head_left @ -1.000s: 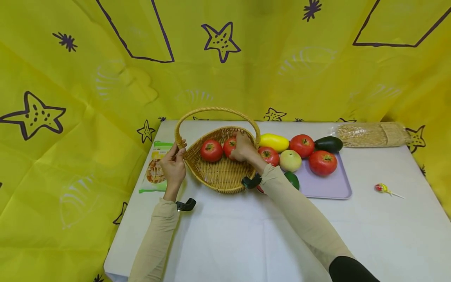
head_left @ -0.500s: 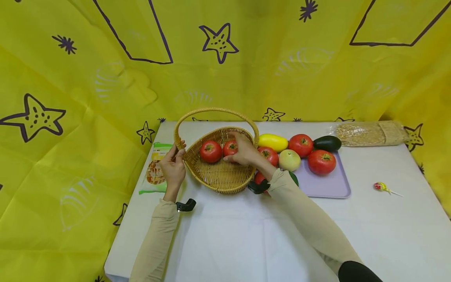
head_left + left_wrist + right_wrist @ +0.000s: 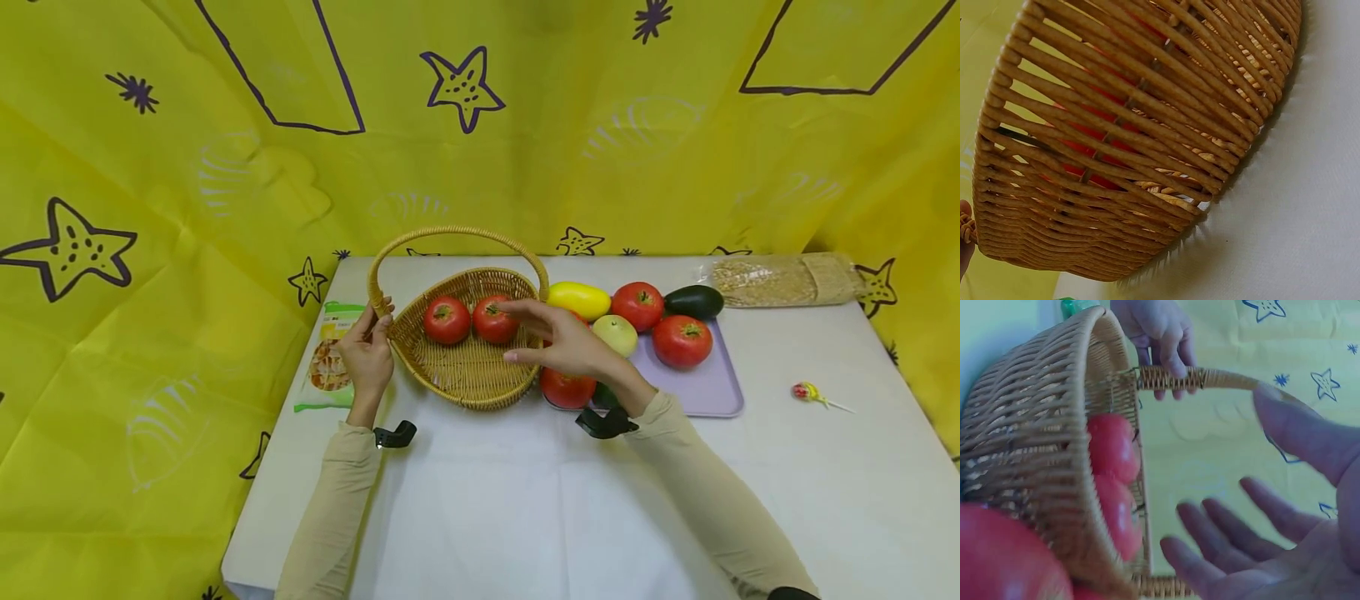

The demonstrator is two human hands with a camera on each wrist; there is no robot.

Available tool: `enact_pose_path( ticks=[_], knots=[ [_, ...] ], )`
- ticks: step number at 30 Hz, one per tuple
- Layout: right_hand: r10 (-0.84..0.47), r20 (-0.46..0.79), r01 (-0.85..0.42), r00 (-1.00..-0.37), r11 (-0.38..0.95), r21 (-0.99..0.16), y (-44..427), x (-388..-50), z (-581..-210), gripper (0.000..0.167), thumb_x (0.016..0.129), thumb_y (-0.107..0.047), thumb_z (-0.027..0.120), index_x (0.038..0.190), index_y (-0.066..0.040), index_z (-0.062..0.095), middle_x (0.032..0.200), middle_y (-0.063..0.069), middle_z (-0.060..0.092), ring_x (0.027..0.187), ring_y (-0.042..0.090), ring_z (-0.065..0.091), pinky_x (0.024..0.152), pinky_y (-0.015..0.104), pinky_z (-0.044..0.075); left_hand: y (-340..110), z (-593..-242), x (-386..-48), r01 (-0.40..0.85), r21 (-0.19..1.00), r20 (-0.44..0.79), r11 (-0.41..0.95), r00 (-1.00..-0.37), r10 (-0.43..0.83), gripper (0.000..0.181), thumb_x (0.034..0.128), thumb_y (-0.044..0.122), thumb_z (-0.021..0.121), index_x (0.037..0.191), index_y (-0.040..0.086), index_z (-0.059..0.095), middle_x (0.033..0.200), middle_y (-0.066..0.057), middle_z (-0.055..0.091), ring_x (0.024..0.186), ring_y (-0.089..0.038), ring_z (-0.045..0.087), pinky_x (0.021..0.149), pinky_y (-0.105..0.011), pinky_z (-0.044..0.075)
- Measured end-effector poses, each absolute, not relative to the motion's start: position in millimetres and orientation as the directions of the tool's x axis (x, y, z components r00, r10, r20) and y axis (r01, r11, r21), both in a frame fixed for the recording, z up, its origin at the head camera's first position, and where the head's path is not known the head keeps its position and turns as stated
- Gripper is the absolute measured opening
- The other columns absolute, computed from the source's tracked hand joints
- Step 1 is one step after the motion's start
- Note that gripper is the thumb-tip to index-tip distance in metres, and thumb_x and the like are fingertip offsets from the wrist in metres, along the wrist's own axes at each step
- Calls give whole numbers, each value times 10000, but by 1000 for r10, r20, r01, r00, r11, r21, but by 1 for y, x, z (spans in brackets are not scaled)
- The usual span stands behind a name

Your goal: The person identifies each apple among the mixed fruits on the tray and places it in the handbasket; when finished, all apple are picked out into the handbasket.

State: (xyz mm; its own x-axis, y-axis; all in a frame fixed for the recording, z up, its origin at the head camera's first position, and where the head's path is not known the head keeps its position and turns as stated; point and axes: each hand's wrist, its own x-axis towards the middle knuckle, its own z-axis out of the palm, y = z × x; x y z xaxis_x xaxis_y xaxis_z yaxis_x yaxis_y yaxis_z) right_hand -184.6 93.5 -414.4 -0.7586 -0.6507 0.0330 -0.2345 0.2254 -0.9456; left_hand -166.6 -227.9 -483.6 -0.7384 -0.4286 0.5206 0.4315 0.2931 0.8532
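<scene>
Yellow starfish-print backdrop point(image 3: 540, 167), white table point(image 3: 480, 517)

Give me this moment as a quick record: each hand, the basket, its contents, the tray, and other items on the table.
left hand: grips the handle near its left end
right hand: fingers spread, holding nothing, over the basket's right side
basket: upright on the table
contents: two tomatoes, side by side
tray: right of basket; more tomatoes and pale round produce on it
other items: packet at left; lollipop and clear bag at right
</scene>
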Motion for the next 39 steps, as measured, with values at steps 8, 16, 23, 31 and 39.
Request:
enact_pose_path(
  ticks=[8,16,23,31,39],
  knots=[
    [-650,164,-305,-742,110,-946,133,-174,-428,842,811,-81,933,1544,-62,520,1548,129,576,1402,424,559,1182,594,460,-229,-485,-167,457,846,533,275,-737,-416,348,997,-73,668,1343,-54,696,1215,-289,748,1105,-226,770,972,-196,596],
    [-631,186,-395,-753,208,-895,156,-169,-443,993,704,-88,1003,1563,-86,505,1570,150,558,1386,378,584,1159,620,464,-229,-486,-167,451,851,526,270,-740,-419,344,1001,-66,666,1344,-53,696,1215,-292,747,1092,-118,759,977,-205,597],
    [-611,199,-489,-766,354,-797,164,-161,-453,1019,657,-321,1044,1522,-101,552,1534,92,608,1350,332,618,1167,581,473,-229,-487,-167,457,840,542,293,-736,-406,340,1000,-72,662,1339,-91,687,1223,-304,740,1087,-15,739,976,-184,589],
    [-612,248,-585,-751,440,-682,168,-157,-462,1018,598,-353,1064,1466,-76,610,1463,80,667,1318,292,630,1118,546,520,-229,-487,-168,459,840,542,287,-731,-415,338,992,-77,674,1328,-68,705,1211,-297,746,1071,-10,738,974,-180,588],
    [-594,212,-562,-776,497,-661,169,-156,-470,939,609,-309,1063,1419,-66,655,1413,124,692,1281,337,646,1104,574,535,-229,-487,-167,452,849,528,272,-739,-418,355,995,-79,668,1348,-51,695,1218,-276,753,1079,-41,744,972,-184,591]
  ],
)
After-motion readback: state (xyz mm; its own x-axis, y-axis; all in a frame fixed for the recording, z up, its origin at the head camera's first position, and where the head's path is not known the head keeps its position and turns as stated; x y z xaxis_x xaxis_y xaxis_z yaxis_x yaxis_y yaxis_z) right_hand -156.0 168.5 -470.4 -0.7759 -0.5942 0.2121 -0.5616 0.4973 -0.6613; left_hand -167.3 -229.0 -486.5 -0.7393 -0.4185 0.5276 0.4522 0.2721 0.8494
